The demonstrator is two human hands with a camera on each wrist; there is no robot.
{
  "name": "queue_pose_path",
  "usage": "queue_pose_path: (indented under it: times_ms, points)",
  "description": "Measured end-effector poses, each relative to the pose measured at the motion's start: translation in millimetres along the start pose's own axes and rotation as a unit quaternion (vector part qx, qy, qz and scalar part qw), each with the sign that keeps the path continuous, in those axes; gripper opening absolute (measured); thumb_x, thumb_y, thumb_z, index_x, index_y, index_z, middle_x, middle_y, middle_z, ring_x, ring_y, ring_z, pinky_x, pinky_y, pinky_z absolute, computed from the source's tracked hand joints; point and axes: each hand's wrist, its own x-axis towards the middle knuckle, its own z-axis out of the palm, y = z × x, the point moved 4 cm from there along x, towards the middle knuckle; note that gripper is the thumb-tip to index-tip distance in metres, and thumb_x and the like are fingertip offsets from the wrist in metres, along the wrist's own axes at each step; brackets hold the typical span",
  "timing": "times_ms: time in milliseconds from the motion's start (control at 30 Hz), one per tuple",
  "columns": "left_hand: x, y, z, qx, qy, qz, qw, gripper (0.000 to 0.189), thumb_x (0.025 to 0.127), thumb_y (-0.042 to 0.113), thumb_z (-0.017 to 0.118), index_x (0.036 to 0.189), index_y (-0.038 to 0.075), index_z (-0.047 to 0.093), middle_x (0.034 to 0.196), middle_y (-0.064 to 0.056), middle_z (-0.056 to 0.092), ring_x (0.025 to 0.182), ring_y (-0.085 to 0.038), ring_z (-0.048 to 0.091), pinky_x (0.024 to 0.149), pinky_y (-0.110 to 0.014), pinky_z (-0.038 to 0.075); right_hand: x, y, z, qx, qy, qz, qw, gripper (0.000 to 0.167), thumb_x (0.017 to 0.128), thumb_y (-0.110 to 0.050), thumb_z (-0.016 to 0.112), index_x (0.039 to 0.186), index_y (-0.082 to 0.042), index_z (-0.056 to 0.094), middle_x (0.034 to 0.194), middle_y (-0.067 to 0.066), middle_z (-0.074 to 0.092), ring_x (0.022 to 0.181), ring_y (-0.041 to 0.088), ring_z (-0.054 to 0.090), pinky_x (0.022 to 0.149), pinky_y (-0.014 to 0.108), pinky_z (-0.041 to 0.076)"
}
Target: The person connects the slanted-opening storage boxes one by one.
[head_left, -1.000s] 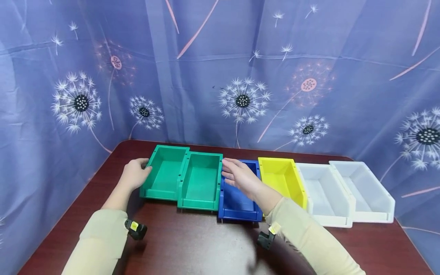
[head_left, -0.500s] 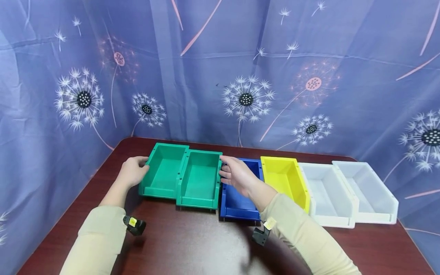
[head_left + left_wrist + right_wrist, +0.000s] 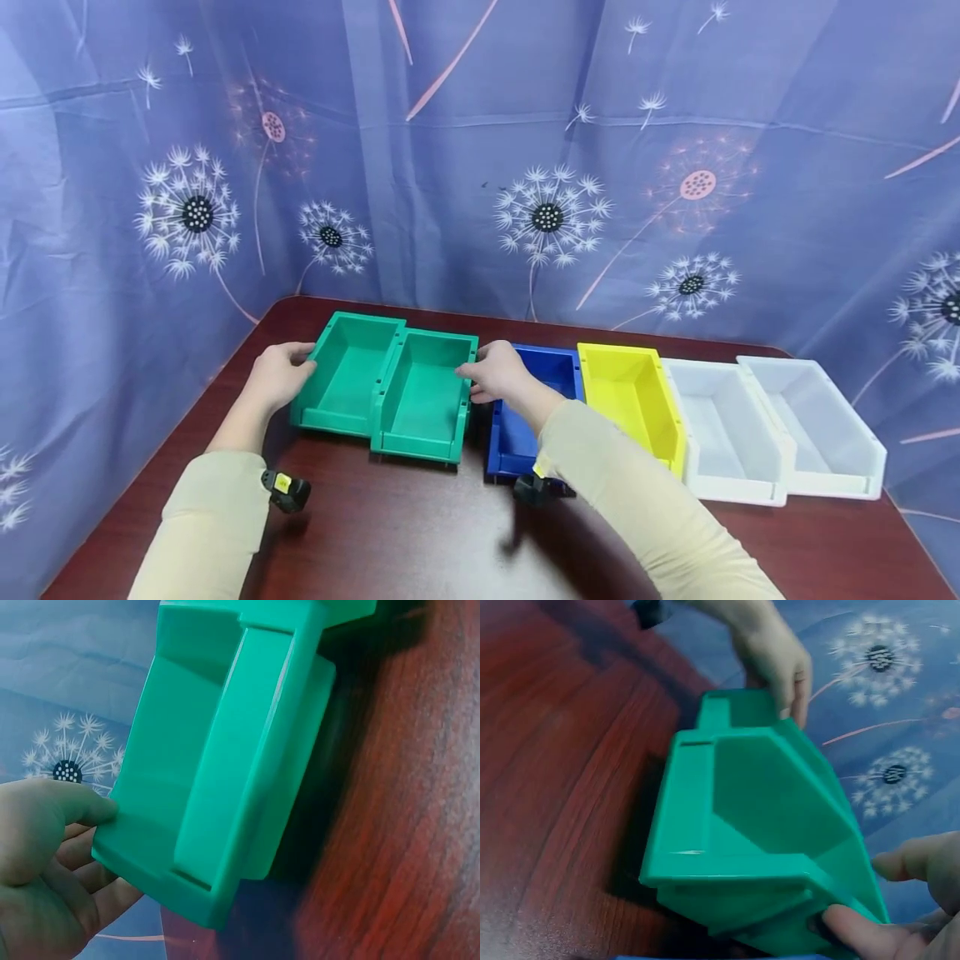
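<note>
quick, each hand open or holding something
Left hand: holding the left green bin by its side.
Right hand: holding the right green bin by its side.

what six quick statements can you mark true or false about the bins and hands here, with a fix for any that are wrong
1. The left hand grips the leftmost green bin. True.
2. The right hand is at the right wall of the second green bin. True.
3. Both hands are on the same bin. False: each is at a different green bin.
4. The yellow bin stands between the blue bin and the left white bin. True.
5. The blue bin is at the right end of the row. False: the right white bin is.
6. Three bins are green. False: two are.
</note>
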Motion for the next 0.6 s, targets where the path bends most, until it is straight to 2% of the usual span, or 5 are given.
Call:
queue_pose_path:
  times_ms: [100,200,300,433,600]
  points:
    - [0.6,-2.1,-0.6,-0.007,0.000,-0.002,1.0000,0.045,0.096,0.014,0.045,0.137,-0.005,0.044,0.129,-0.030,0.053,0.112,-0.044,0.055,0.088,-0.053,0.050,5.3,-3.2,7.1,-0.086,0.025,-0.003,0.9960,0.061,0.087,-0.016,0.066,0.137,0.006,0.039,0.126,0.023,0.055,0.075,0.028,0.070,0.068,0.037,0.058]
    - [1.8,-2.6,0.2,-0.018,-0.005,0.000,0.9998,0.045,0.096,0.015,0.046,0.137,-0.004,0.045,0.131,-0.030,0.052,0.113,-0.043,0.055,0.088,-0.052,0.051,6.7,-5.5,10.2,-0.171,0.050,-0.012,0.9840,0.039,0.089,-0.016,0.064,0.119,0.006,0.052,0.101,0.021,0.065,0.065,0.027,0.069,0.061,0.033,0.057]
    - [2.8,-4.8,0.2,-0.028,-0.007,0.000,0.9996,0.045,0.096,0.015,0.047,0.137,-0.003,0.046,0.132,-0.030,0.051,0.113,-0.042,0.056,0.087,-0.051,0.051,5.9,-7.8,10.5,-0.210,0.059,-0.022,0.9757,0.025,0.090,-0.016,0.062,0.104,0.004,0.057,0.080,0.017,0.066,0.064,0.029,0.069,0.053,0.028,0.052]
    - [2.2,-8.4,-0.4,-0.039,-0.007,0.000,0.9992,0.045,0.096,0.015,0.049,0.137,-0.003,0.046,0.132,-0.030,0.050,0.112,-0.042,0.056,0.087,-0.050,0.051,5.6,-9.7,3.0,-0.183,0.069,-0.029,0.9803,0.041,0.091,-0.015,0.060,0.125,0.005,0.052,0.091,0.018,0.066,0.062,0.030,0.068,0.052,0.030,0.053]
    - [1.1,-12.4,-0.8,-0.052,-0.001,0.004,0.9986,0.045,0.096,0.015,0.049,0.136,-0.004,0.047,0.132,-0.030,0.050,0.112,-0.041,0.057,0.088,-0.049,0.052,6.2,-8.3,-10.9,-0.067,0.068,-0.034,0.9949,0.055,0.091,-0.008,0.055,0.143,-0.001,0.038,0.123,0.021,0.058,0.079,0.026,0.069,0.062,0.035,0.058]
